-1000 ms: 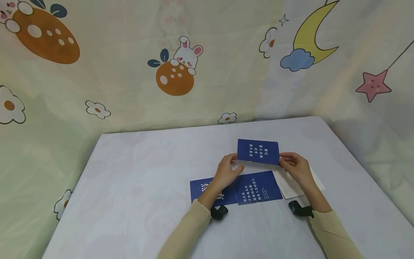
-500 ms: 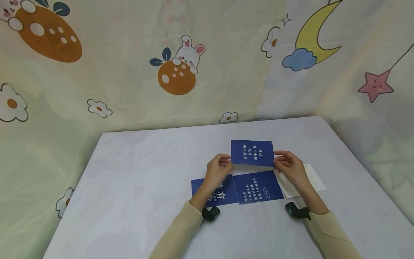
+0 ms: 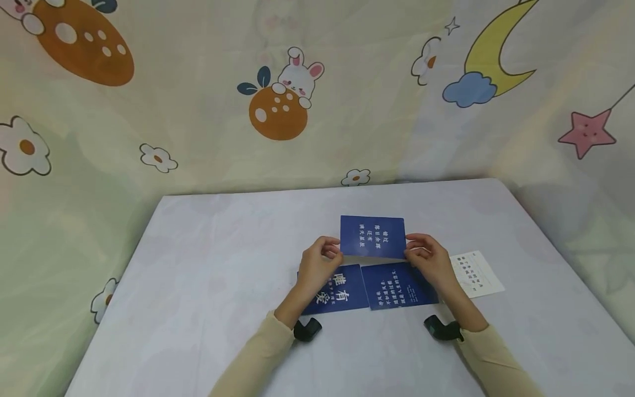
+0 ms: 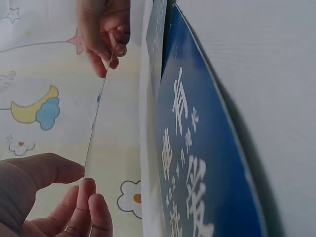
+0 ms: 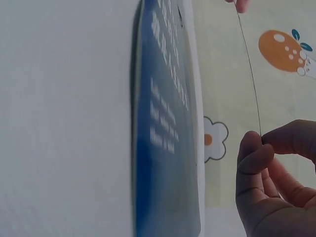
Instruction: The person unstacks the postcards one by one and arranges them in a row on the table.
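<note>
A blue card with white characters [image 3: 373,237] is held above the table between both hands. My left hand [image 3: 316,267] pinches its left edge, and my right hand [image 3: 432,264] pinches the right edge. Both wrist views show this card nearly edge-on, with thumb and fingertips meeting on it. Below, two more blue cards lie side by side: one with large characters [image 3: 342,292], partly covered by my left hand, and one with smaller lines of text [image 3: 397,286]. A white card with dark writing [image 3: 478,274] lies to the right, partly behind my right hand.
The white-covered table [image 3: 223,286] reaches back to a patterned cloth backdrop [image 3: 198,99] with rabbits, flowers and a moon. Dark wrist devices sit at both wrists, the left one [image 3: 307,330] and the right one [image 3: 443,329] just above the tabletop.
Both hands have moved left with the blue card. My left hand, at first with its thumb off the card, now pinches its edge. More of the white card shows. The view has shifted slightly.
</note>
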The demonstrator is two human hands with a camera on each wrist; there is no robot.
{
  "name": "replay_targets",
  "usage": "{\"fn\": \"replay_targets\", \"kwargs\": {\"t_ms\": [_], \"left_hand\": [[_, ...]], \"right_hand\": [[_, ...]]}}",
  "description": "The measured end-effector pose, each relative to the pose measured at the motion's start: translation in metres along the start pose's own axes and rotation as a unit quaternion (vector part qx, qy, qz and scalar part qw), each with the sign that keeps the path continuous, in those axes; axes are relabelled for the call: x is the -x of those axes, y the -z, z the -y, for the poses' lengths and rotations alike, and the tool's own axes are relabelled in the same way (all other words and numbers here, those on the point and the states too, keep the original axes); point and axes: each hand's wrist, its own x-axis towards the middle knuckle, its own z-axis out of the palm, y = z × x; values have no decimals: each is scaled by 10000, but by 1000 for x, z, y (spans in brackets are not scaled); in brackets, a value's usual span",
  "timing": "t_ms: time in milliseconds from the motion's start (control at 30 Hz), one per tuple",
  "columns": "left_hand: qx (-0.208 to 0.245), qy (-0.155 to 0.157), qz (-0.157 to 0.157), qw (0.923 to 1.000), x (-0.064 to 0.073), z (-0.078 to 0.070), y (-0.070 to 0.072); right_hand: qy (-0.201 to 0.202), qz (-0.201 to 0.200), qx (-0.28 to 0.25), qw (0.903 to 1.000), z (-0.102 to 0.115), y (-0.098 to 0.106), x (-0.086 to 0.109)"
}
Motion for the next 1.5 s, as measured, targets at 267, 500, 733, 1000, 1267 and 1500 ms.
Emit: {"fn": "replay_targets", "kwargs": {"t_ms": [267, 500, 733, 1000, 1267, 1500], "left_hand": [[-151, -72, 31, 9999, 14, 7, 21], [-241, -11, 36, 9997, 23, 13, 35], [-232, 77, -90, 9997, 30, 18, 47], [-216, 235, -60, 9995, 40, 28, 59], [-379, 238, -137, 9989, 52, 39, 74], [-301, 301, -162, 9990, 64, 48, 92]], "right_hand": [[38, 334, -194, 9992, 8, -15, 2], [29, 546, -349, 9979, 16, -26, 5], [-33, 679, -530, 9963, 19, -40, 7], [-92, 840, -555, 9949, 21, -54, 10], [88, 1027, -439, 9937, 23, -68, 13], [2, 1238, -603, 9905, 26, -88, 20]]}}
